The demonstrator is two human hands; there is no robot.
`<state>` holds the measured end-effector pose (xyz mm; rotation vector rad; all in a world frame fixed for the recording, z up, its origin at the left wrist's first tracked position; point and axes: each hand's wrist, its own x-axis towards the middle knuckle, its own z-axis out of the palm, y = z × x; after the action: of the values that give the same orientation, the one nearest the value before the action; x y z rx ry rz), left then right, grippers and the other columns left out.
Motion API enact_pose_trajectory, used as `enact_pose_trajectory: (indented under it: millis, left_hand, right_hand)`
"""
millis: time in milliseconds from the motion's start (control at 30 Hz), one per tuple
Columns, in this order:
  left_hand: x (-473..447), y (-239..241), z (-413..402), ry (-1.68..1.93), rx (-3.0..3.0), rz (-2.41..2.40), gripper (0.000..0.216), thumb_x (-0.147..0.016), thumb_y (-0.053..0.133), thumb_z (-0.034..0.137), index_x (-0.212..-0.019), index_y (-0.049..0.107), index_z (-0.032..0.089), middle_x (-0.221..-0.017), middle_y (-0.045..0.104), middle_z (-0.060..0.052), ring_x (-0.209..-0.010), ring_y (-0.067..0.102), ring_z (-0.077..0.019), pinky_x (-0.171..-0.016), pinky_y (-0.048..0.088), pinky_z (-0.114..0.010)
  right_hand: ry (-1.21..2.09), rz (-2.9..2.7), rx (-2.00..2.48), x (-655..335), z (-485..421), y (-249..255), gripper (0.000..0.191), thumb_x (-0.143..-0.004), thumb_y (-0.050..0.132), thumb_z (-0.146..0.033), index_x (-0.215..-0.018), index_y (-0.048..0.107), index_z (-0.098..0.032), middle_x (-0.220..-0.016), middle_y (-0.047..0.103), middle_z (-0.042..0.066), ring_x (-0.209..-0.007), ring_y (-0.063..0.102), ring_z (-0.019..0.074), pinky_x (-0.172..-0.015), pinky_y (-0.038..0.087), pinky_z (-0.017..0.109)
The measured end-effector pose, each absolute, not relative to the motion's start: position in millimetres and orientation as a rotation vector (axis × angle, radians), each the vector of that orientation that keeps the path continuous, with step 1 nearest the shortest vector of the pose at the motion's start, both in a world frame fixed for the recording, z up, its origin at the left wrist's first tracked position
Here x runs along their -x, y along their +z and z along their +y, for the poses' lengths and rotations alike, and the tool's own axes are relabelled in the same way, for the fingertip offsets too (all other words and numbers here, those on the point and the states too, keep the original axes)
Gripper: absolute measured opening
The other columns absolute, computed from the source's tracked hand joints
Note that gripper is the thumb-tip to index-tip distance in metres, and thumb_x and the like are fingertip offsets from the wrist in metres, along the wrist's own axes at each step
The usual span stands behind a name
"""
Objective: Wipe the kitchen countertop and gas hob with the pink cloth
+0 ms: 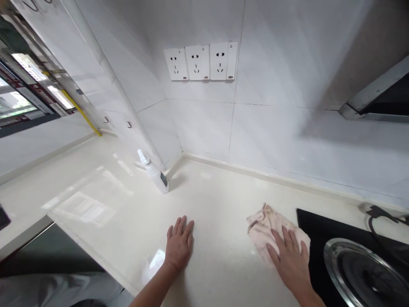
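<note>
My right hand lies with fingers spread on a pale pink cloth, pressing it against the cream countertop. The cloth is crumpled, with brownish marks at its far edge, and its right side reaches the black cooktop. Flat on the bare counter rests my left hand, fingers stretched out and holding nothing. Beyond it, near the wall corner, stands a white spray bottle with a dark label.
A black cooktop with a round metal lid sits at the right, a dark cable behind it. Wall sockets are above the counter. A metal-framed fixture juts out upper right. A yellow pipe runs by the window.
</note>
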<state>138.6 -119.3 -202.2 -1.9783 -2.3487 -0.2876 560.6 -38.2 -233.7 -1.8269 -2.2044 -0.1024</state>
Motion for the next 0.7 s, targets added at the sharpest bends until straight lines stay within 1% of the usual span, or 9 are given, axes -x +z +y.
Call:
enact_pose_trajectory:
  millis: [100, 200, 267, 300, 333, 467, 533, 600, 700]
  left_hand:
    - [-139.3, -199.6, -118.7, -0.284, 1.984, -2.357, 0.049, -0.101, 0.039, 0.027, -0.146, 0.057, 0.034, -0.162, 0.049, -0.009, -0.151, 0.042, -0.0314, -0.119, 0.037, -0.057]
    - [-140.1, -198.0, -118.3, -0.254, 1.986, -2.379, 0.05, -0.101, 0.038, 0.027, -0.147, 0.057, 0.033, -0.162, 0.049, -0.01, -0.152, 0.041, -0.0319, -0.118, 0.037, -0.059]
    - [-140.3, -197.7, -118.3, -0.242, 1.983, -2.381, 0.05, -0.102, 0.037, 0.027, -0.147, 0.057, 0.032, -0.163, 0.048, -0.01, -0.152, 0.041, -0.0316, -0.118, 0.037, -0.059]
    - [-140.2, -197.6, -118.4, -0.242, 1.983, -2.376, 0.049, -0.102, 0.037, 0.027, -0.147, 0.057, 0.032, -0.163, 0.048, -0.009, -0.152, 0.04, -0.0312, -0.119, 0.037, -0.058]
    - [-140.1, -197.6, -118.5, -0.244, 1.983, -2.369, 0.049, -0.102, 0.037, 0.028, -0.147, 0.057, 0.032, -0.163, 0.048, -0.009, -0.152, 0.04, -0.0308, -0.119, 0.037, -0.058]
    - [-139.4, -197.4, -119.2, -0.241, 1.99, -2.352, 0.05, -0.101, 0.039, 0.028, -0.148, 0.056, 0.032, -0.163, 0.048, -0.009, -0.152, 0.04, -0.0303, -0.119, 0.036, -0.056]
    - [-139.0, -197.6, -119.5, -0.237, 1.991, -2.348, 0.049, -0.101, 0.039, 0.028, -0.147, 0.056, 0.032, -0.163, 0.048, -0.009, -0.153, 0.039, -0.0306, -0.119, 0.036, -0.056]
    - [-138.7, -198.3, -119.6, -0.235, 1.99, -2.345, 0.049, -0.102, 0.039, 0.028, -0.147, 0.057, 0.032, -0.163, 0.048, -0.009, -0.153, 0.039, -0.0311, -0.119, 0.036, -0.057]
    - [-138.3, -199.9, -119.5, -0.217, 1.999, -2.343, 0.049, -0.102, 0.038, 0.027, -0.148, 0.056, 0.031, -0.163, 0.047, -0.01, -0.153, 0.04, -0.0322, -0.118, 0.037, -0.058]
  right_hand:
    - [-0.165, -2.208, 1.739, -558.7, -91.9, -248.3, 0.069, -0.099, 0.03, -0.066, -0.149, 0.057, -0.027, -0.163, 0.044, 0.015, -0.156, 0.028, 0.0383, -0.122, 0.02, 0.067]
    - [-0.185, -2.264, 1.654, -554.3, -137.6, -262.9, 0.071, -0.096, 0.045, -0.063, -0.161, 0.037, -0.036, -0.162, 0.046, 0.013, -0.153, 0.033, 0.0416, -0.118, 0.025, 0.071]
    - [-0.183, -2.298, 1.615, -549.7, -153.4, -268.5, 0.077, -0.094, 0.049, -0.062, -0.164, 0.027, -0.039, -0.161, 0.047, 0.012, -0.152, 0.035, 0.0433, -0.116, 0.027, 0.073]
    - [-0.178, -2.311, 1.605, -546.3, -155.4, -268.6, 0.077, -0.094, 0.05, -0.062, -0.164, 0.027, -0.04, -0.161, 0.047, 0.011, -0.152, 0.035, 0.0441, -0.115, 0.027, 0.073]
    - [-0.173, -2.317, 1.603, -541.8, -153.1, -266.7, 0.075, -0.093, 0.051, -0.063, -0.163, 0.031, -0.04, -0.161, 0.047, 0.012, -0.152, 0.034, 0.0449, -0.115, 0.027, 0.074]
    - [-0.088, -2.329, 1.697, -509.4, -110.1, -238.8, 0.059, -0.096, 0.048, -0.06, -0.15, 0.056, -0.036, -0.162, 0.046, 0.012, -0.154, 0.027, 0.0466, -0.116, 0.023, 0.076]
    - [0.029, -2.35, 1.809, -486.2, -78.4, -219.1, 0.053, -0.099, 0.049, -0.055, -0.146, 0.058, -0.034, -0.163, 0.044, 0.011, -0.155, 0.026, 0.0453, -0.118, 0.022, 0.075]
    - [0.126, -2.385, 1.848, -462.2, -48.8, -202.7, 0.052, -0.099, 0.057, -0.052, -0.146, 0.056, -0.031, -0.161, 0.045, 0.011, -0.149, 0.037, 0.0401, -0.118, 0.03, 0.07]
    - [0.167, -2.435, 1.788, -429.8, -17.7, -190.2, 0.053, -0.097, 0.065, -0.05, -0.141, 0.056, -0.023, -0.149, 0.053, 0.011, -0.132, 0.055, 0.0297, -0.111, 0.047, 0.058]
